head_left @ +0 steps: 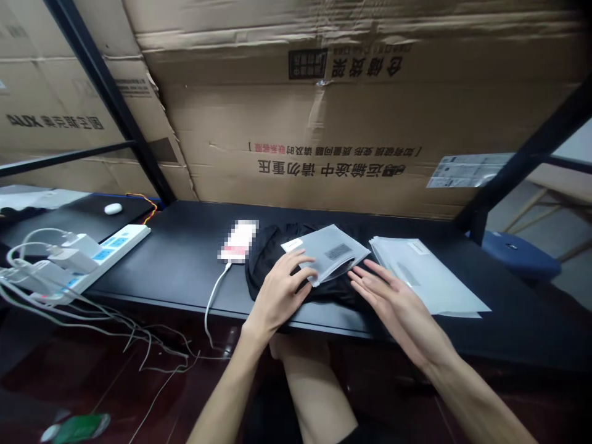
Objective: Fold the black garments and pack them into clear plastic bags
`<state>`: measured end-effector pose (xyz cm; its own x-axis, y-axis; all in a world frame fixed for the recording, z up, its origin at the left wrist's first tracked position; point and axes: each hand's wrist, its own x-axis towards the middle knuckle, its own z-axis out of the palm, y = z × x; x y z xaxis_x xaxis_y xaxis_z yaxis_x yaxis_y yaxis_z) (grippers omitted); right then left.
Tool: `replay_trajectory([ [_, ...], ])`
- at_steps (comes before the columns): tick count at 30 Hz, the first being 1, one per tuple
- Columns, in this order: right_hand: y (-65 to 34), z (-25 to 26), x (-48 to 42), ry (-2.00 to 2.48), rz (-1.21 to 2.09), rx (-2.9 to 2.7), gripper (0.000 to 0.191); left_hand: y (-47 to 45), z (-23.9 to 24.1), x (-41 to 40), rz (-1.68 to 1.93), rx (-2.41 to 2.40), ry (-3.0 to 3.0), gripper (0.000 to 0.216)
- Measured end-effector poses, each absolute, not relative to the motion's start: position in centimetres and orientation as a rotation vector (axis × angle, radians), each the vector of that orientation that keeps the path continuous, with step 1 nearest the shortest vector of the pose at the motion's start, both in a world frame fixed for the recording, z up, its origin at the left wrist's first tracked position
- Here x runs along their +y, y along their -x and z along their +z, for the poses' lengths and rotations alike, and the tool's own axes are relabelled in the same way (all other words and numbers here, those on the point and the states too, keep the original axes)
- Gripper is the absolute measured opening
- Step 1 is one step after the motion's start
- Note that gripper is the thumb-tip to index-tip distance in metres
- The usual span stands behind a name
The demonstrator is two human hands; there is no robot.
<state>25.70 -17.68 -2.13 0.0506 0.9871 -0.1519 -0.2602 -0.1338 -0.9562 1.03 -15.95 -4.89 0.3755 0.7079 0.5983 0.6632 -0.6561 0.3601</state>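
A frosted bag (330, 253) with a barcode label is seen lying on top of a black garment (266, 259), which is bunched at the near edge of the counter (185, 259). The bag's long axis runs roughly left to right, skewed so that its left end lies nearer the person and its right end points away toward the cardboard behind.

The bag's near left edge is covered by the left hand (282, 290), whose fingers are laid on the plastic (whether a thumb is closed beneath cannot be told). The right hand (393, 302) is held wide and flat, palm turned inward, holding nothing. Its fingertips are just beside the bag's near right corner, and contact cannot be confirmed. The bag therefore lies ahead of and between both hands, with the left hand the nearer, being already on it.

A stack of similar bags (425, 277) is spread just to the right of the right hand. To the left of the garment a phone (238, 242) is lying, with a white cable (215, 296) plugged in.
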Motion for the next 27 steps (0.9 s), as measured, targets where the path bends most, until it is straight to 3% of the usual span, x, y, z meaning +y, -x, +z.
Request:
replay_trajectory([
  [5, -24.1, -4.1, -17.9, 1.125, 0.689, -1.659, 0.022, -1.3, -4.9, -16.2, 1.237, 1.229, -2.598, 0.015],
  [8, -22.9, -5.3, -16.9, 1.005, 0.411, -1.947, 0.017, -1.1, -5.0, -16.2, 1.240, 1.211, -2.629, 0.013],
  [17, -23.2, -5.8, -15.5, 0.961, -0.101, -2.322, 0.023, -1.0, -4.8, -16.2, 1.195, 1.196, -2.625, 0.018],
  [27, -27.3, -4.4, -12.9, 1.068, -0.288, -2.272, 0.019, -0.5, -4.7, -16.4, 1.265, 1.069, -2.394, 0.017],
])
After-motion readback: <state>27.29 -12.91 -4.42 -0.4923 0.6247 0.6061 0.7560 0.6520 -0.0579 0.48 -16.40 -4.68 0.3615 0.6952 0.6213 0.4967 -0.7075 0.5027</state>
